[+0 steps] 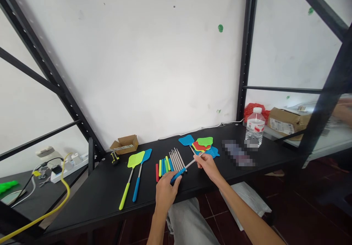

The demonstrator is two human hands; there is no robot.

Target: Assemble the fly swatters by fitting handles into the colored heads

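My left hand [165,192] is closed around a blue handle [178,175] near the table's front edge. A thin metal rod [189,163] runs from that handle up to the right, where my right hand [208,167] pinches it. Just behind my left hand lie several loose handles [160,168] in red, yellow-green and blue. Several loose rods [176,158] lie beside them. Past my right hand is a pile of flat swatter heads: blue [186,140], green [205,141] and red [199,147]. Two whole fly swatters, one yellow-green [125,195] and one blue [136,189], lie left.
A small open cardboard box [125,145] and a yellow-and-black object [114,158] sit at the back left. On the right stand a water bottle [254,129] and a blurred-out item [238,153]. Black frame posts [246,51] rise at both sides.
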